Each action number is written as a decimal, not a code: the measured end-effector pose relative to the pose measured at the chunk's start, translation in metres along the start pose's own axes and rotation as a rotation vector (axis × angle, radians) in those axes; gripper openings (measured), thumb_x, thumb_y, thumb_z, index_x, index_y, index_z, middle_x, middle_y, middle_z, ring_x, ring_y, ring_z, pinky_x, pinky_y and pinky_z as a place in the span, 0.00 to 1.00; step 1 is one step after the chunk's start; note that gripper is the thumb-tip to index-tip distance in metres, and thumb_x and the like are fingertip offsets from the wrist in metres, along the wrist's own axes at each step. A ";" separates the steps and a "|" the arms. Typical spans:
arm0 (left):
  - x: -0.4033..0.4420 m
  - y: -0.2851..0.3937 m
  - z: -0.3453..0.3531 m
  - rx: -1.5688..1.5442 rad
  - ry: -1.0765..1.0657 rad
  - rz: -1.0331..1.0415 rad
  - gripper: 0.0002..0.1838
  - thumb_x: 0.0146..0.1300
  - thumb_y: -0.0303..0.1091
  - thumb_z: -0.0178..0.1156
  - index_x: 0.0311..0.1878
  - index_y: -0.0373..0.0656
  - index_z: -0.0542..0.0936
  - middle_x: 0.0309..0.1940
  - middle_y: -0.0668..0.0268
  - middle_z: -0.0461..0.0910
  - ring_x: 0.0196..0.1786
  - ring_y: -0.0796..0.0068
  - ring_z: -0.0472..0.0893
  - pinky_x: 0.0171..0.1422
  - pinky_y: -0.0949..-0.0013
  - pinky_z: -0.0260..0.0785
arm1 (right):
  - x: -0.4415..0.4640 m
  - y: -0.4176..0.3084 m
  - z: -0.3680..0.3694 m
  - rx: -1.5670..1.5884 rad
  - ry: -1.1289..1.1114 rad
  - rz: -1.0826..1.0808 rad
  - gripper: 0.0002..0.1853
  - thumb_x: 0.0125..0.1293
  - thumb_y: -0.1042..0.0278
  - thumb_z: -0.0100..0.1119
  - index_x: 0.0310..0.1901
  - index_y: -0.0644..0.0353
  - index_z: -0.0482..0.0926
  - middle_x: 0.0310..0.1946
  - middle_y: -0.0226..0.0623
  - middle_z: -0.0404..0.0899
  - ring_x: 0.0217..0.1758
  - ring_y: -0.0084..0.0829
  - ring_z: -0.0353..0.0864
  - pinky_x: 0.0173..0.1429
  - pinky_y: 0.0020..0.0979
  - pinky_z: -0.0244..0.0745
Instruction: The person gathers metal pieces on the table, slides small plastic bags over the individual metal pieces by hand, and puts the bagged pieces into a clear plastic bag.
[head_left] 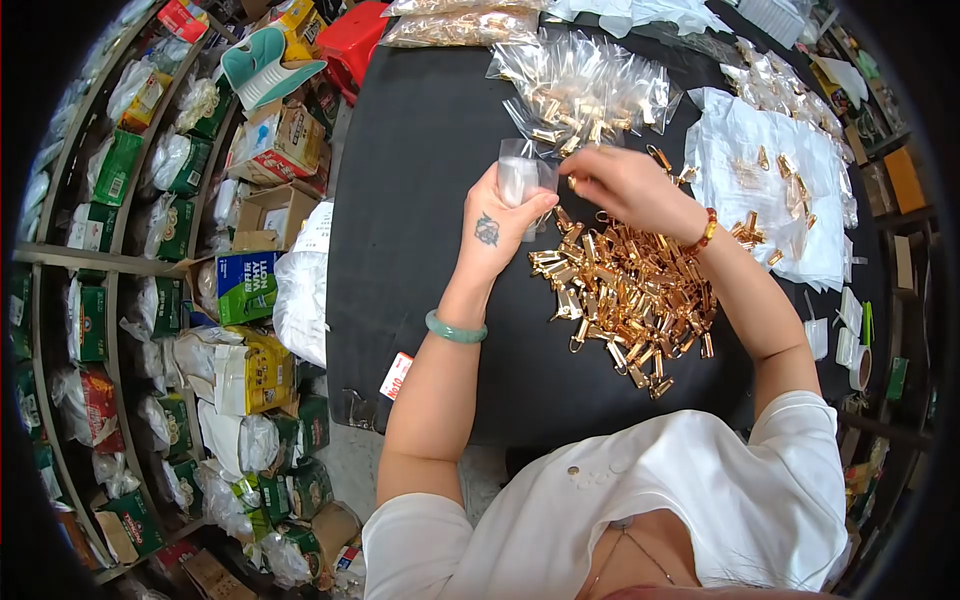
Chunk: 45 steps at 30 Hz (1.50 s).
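Observation:
My left hand (505, 215) grips a small clear plastic bag (518, 178), its fingers wrapped round it and the thumb pressed on its front. Just to the right, my right hand (610, 185) has its fingers bent together near the bag's edge; a small gold piece shows at the fingertips. Below it lies a large pile of gold metal clasps (640, 290) on the black table (420, 150). Filled clear bags (590, 95) with gold clasps inside lie beyond both hands.
White plastic sheets (760, 190) at the right carry some loose clasps. More packed bags (460, 28) lie at the far edge. A red-and-white label (396, 376) lies at the near left edge. Shelves with boxes (118, 168) stand on the left; a tape roll (859, 368) is at the right.

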<state>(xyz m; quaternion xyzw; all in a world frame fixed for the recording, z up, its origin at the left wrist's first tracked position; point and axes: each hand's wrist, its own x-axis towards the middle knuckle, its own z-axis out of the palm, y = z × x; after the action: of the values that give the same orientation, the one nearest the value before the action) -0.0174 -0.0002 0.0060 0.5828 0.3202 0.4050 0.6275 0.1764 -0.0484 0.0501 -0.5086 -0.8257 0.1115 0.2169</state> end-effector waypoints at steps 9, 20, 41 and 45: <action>0.000 0.002 0.003 0.032 -0.018 -0.006 0.14 0.50 0.27 0.69 0.39 0.38 0.76 0.28 0.72 0.79 0.31 0.87 0.75 0.37 0.79 0.69 | 0.013 -0.016 -0.018 0.545 0.298 0.167 0.09 0.63 0.68 0.58 0.43 0.60 0.79 0.35 0.27 0.81 0.34 0.15 0.75 0.38 0.20 0.67; 0.000 0.001 0.004 0.023 -0.039 0.019 0.14 0.49 0.27 0.69 0.39 0.38 0.76 0.29 0.73 0.78 0.31 0.88 0.74 0.36 0.79 0.69 | 0.014 -0.016 -0.011 0.505 0.265 0.198 0.09 0.63 0.69 0.58 0.43 0.61 0.79 0.37 0.28 0.81 0.38 0.16 0.76 0.41 0.19 0.67; -0.001 -0.005 -0.002 0.119 -0.178 -0.005 0.13 0.57 0.25 0.55 0.45 0.34 0.68 0.36 0.60 0.80 0.38 0.76 0.81 0.45 0.72 0.72 | 0.010 0.044 -0.007 0.480 0.258 0.320 0.09 0.61 0.71 0.60 0.42 0.62 0.76 0.25 0.27 0.77 0.30 0.15 0.74 0.37 0.20 0.72; -0.001 -0.002 0.003 0.073 -0.144 -0.024 0.10 0.60 0.23 0.50 0.45 0.33 0.68 0.37 0.58 0.81 0.39 0.75 0.81 0.45 0.72 0.72 | 0.014 0.072 -0.012 0.284 0.450 0.290 0.11 0.59 0.68 0.63 0.40 0.62 0.75 0.23 0.31 0.76 0.27 0.20 0.74 0.33 0.22 0.70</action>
<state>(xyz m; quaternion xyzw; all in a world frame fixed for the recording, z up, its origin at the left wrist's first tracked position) -0.0153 -0.0024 0.0041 0.6289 0.2958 0.3426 0.6321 0.2337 -0.0030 0.0353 -0.5977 -0.6520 0.1403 0.4450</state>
